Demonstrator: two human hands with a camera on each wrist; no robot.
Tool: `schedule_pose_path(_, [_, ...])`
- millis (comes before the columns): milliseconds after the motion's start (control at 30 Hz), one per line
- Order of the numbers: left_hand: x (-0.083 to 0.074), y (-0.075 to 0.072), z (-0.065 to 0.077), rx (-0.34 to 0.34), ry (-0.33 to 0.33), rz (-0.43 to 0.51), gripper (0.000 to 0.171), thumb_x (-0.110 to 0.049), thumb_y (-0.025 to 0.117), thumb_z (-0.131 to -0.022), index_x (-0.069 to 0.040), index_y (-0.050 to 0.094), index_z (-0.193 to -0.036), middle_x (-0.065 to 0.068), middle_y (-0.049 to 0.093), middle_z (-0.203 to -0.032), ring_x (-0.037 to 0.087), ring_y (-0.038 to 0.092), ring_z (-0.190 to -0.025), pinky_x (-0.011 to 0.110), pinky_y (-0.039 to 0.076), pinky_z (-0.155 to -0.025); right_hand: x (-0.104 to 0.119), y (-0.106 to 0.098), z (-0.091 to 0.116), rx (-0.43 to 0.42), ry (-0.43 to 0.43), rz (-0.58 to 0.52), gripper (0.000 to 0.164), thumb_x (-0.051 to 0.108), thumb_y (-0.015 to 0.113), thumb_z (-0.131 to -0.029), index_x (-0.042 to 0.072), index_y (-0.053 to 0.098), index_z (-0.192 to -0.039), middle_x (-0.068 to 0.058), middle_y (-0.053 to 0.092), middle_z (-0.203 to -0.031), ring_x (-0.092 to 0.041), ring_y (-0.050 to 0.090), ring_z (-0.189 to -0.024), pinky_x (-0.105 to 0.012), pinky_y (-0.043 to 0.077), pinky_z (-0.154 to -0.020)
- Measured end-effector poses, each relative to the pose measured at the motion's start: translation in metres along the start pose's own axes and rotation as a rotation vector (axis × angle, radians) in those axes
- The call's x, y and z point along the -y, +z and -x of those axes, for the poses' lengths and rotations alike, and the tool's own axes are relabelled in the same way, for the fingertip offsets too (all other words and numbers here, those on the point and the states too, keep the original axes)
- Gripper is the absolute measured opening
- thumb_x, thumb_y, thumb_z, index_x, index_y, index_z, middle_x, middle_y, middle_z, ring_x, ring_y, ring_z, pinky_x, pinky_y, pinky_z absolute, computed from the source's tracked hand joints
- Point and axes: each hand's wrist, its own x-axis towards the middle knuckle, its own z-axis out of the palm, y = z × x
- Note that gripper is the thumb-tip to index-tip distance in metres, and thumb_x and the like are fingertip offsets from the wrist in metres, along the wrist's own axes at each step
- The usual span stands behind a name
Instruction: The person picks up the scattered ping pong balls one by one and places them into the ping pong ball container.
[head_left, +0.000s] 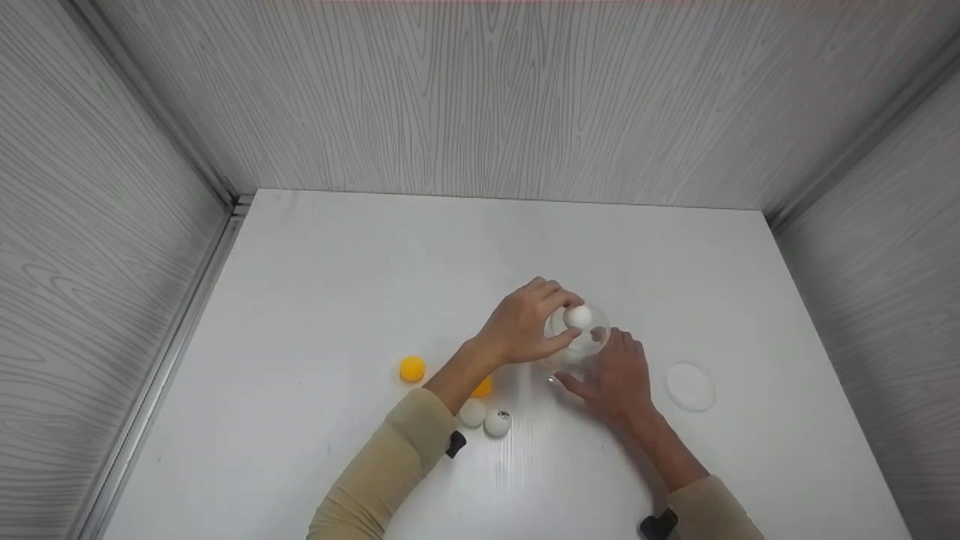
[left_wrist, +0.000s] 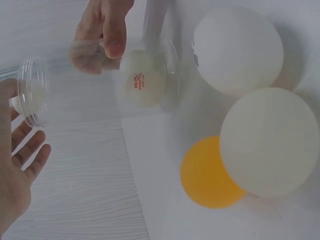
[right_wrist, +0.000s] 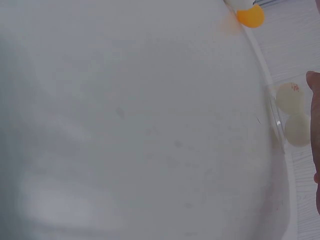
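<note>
My left hand [head_left: 521,326] pinches a white ping-pong ball [head_left: 577,316] between thumb and fingers at the open mouth of a clear plastic jar [left_wrist: 100,107]. In the left wrist view, that ball shows through the jar's rim beside the fingers of the left hand [left_wrist: 20,165]. My right hand [head_left: 622,379] grips the jar's side, thumb on one side and fingers on the other. White ping-pong balls [left_wrist: 145,89] lie at the bottom of the jar, one with red print. The right wrist view catches only an edge of the right hand [right_wrist: 315,130] beside these balls [right_wrist: 290,98].
An orange ball [head_left: 412,369] sits left of the left forearm. Another orange ball [head_left: 482,387] and two white balls, one plain [head_left: 472,413] and one with dark print [head_left: 498,423], lie beside that forearm. A round translucent lid [head_left: 691,387] lies right of the right hand. Grey wood-grain panels [head_left: 480,97] enclose the white table [head_left: 337,262].
</note>
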Motion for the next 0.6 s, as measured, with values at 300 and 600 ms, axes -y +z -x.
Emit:
schedule_pose_path(300, [0.0011, -0.0011, -0.0008, 0.02, 0.016, 0.025, 0.034, -0.035, 0.074, -0.097, -0.014, 0.071, -0.124, 0.0, 0.072, -0.11, 0.018, 0.064, -0.104, 0.03, 0.057, -0.091, 0.0014, -0.0013, -0.001, 0.026, 0.005, 0.023, 0.089, 0.072, 0.079, -0.071, -0.002, 0.063, -0.117, -0.015, 0.064, -0.102, -0.035, 0.064, -0.098, -0.05, 0.054, -0.082])
schedule_pose_path(600, [0.0009, -0.0021, 0.0002, 0.011, 0.023, 0.004, 0.033, -0.035, 0.075, -0.097, -0.015, 0.072, -0.123, 0.0, 0.073, -0.111, 0.017, 0.065, -0.104, 0.03, 0.057, -0.091, 0.0022, -0.0022, -0.0018, 0.046, 0.014, 0.04, 0.091, 0.074, 0.078, -0.071, -0.004, 0.064, -0.116, -0.017, 0.064, -0.1, -0.038, 0.065, -0.1, -0.051, 0.054, -0.084])
